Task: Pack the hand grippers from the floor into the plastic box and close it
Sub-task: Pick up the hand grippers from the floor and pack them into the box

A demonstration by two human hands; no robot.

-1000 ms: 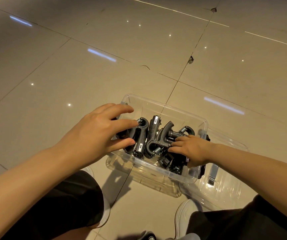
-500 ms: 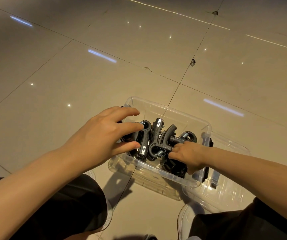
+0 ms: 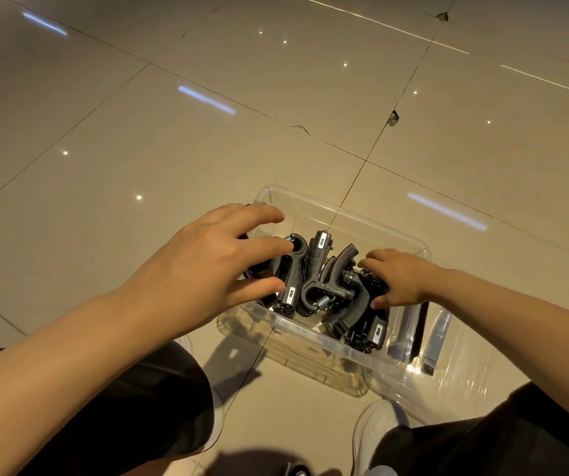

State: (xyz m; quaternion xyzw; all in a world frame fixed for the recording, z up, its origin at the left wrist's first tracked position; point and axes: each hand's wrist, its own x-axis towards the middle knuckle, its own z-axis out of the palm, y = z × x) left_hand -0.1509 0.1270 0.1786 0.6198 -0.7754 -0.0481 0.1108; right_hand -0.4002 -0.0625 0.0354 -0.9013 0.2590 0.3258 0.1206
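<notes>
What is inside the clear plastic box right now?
The plastic box holds a heap of black hand grippers. The left hand and right hand rest on the heap and cover part of it, so the count is unclear.

Clear rectangular plastic box: transparent, glossy, smooth walls. Black plastic hand grippers: matt bodies, ribbed handles; bright coiled metal spring, shiny. Beige tiled floor: polished, mirror-glossy, lamp reflections; hairline crack, chipped tile corners. Black cloth shorts: matt. White shoe: smooth, matt.
</notes>
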